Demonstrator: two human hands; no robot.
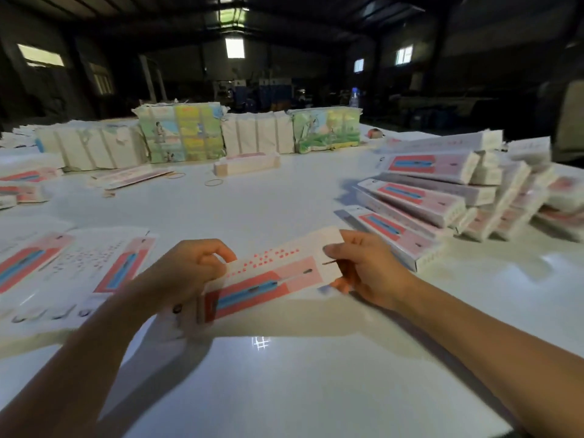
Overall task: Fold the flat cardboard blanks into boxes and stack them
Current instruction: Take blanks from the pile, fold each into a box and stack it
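Observation:
A long, narrow cardboard blank (pixel 268 276), white with a red, pink and blue print, is held just above the white table (pixel 284 374) in front of me, partly opened into a box shape. My left hand (pixel 189 270) grips its near left end. My right hand (pixel 363 267) pinches its far right end. Flat blanks (pixel 72 263) lie spread on the table to the left. A pile of folded boxes (pixel 442 197) of the same print is stacked in rows at the right.
Wrapped bundles (pixel 180 134) of paper goods stand in a row across the back of the table. One folded box (pixel 246 164) lies alone in front of them, with rubber bands (pixel 213 182) nearby. More blanks (pixel 25 181) sit at the far left. A bottle (pixel 354 98) stands behind.

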